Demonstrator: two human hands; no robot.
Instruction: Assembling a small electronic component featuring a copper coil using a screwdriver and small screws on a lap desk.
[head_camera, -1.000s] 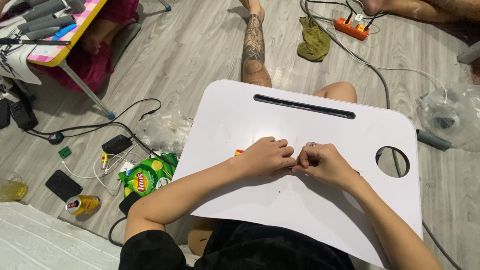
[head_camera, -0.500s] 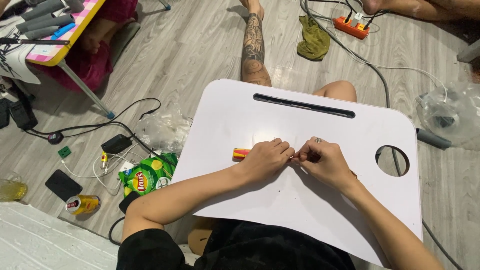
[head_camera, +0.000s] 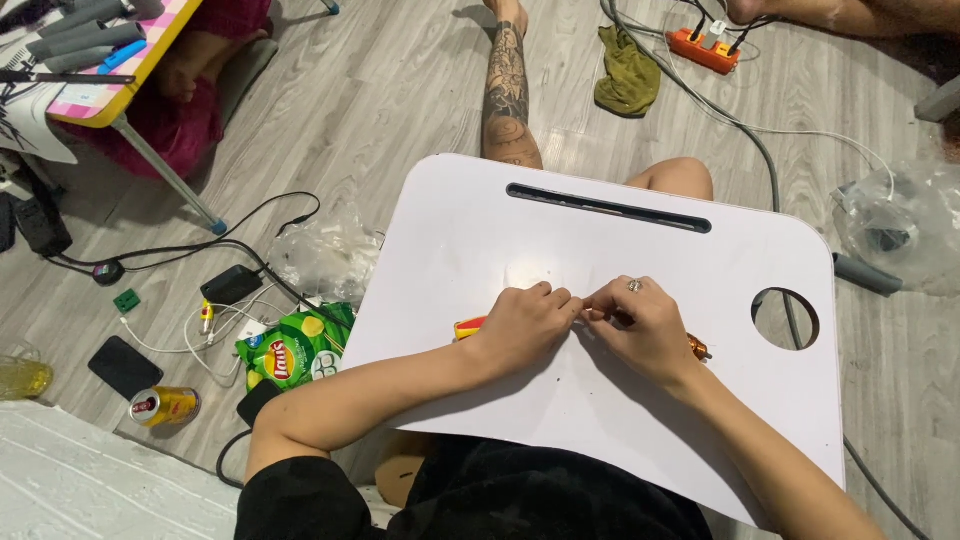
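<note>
Since half a second ago the hands have hardly shifted: they stay pressed together at the middle of the white lap desk (head_camera: 600, 400), and the orange-red object (head_camera: 468, 327) that came into sight beside the left wrist is still peeking out there.

The left hand (head_camera: 525, 325) lies knuckles up, fingers curled in tight, its fingertips meeting those of the right hand (head_camera: 645, 325) at about 3 o'clock from it. The right hand is bent the same way, a ring showing on one finger, its thumb and forefinger pinched toward the left. Both look closed around something very small at the meeting point, but what it is I cannot tell; the fingers hide it.

A small orange-brown piece (head_camera: 697, 347) sticks out from under the right hand at its 4 o'clock, lying on the desk. The orange-red object sits at the left hand's 9 o'clock, touching the wrist's edge.

Both forearms run in from 6 o'clock, elbows spread wide.

Off the desk at 9 o'clock, on the wooden floor (head_camera: 400, 90), lie a green crisp bag (head_camera: 292, 350), a yellow drink can (head_camera: 165, 405) and a black phone (head_camera: 125, 366) among cables.
</note>
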